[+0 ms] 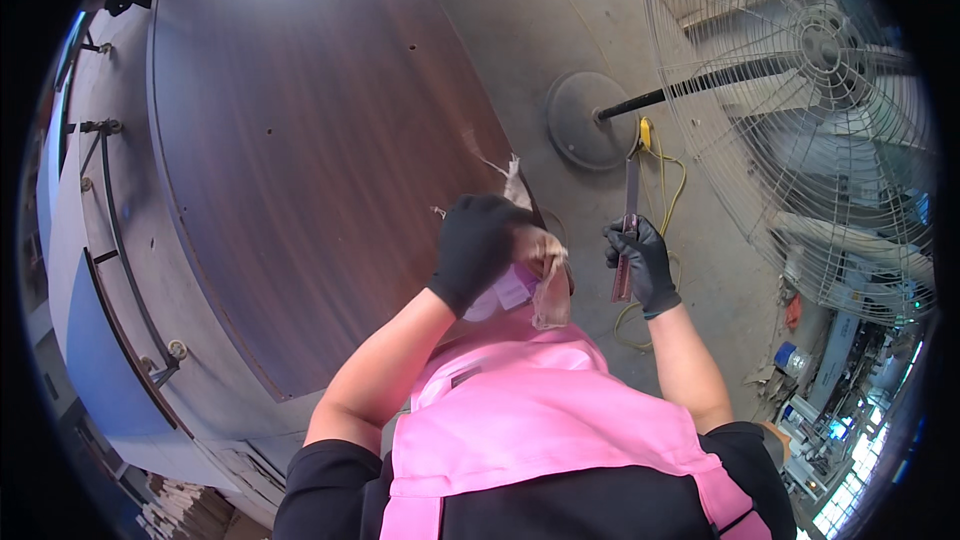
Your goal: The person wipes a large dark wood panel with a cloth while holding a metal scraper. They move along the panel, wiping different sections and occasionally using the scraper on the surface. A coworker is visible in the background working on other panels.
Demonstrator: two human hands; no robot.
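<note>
My left hand (pixel 484 247), in a black glove, is closed around a frayed, pale cloth rag (pixel 553 296). Torn ends of the rag stick out on both sides of the fist, above the near right edge of a dark wood-grain panel (pixel 322 165). In my gloved right hand (pixel 643 262) is a slim hand tool (pixel 631 187) with a long, flat grey blade pointing away from me and a pinkish metallic handle. Its exact kind is unclear. The tool is held apart from the panel, over the concrete floor.
A large caged pedestal fan (pixel 821 45) stands at right on a round base (pixel 589 120). A yellow cord (pixel 682 180) loops over the floor beside my right hand. To the left is a metal frame with small rollers (pixel 177 349). Stacked boards (pixel 184 510) lie at lower left.
</note>
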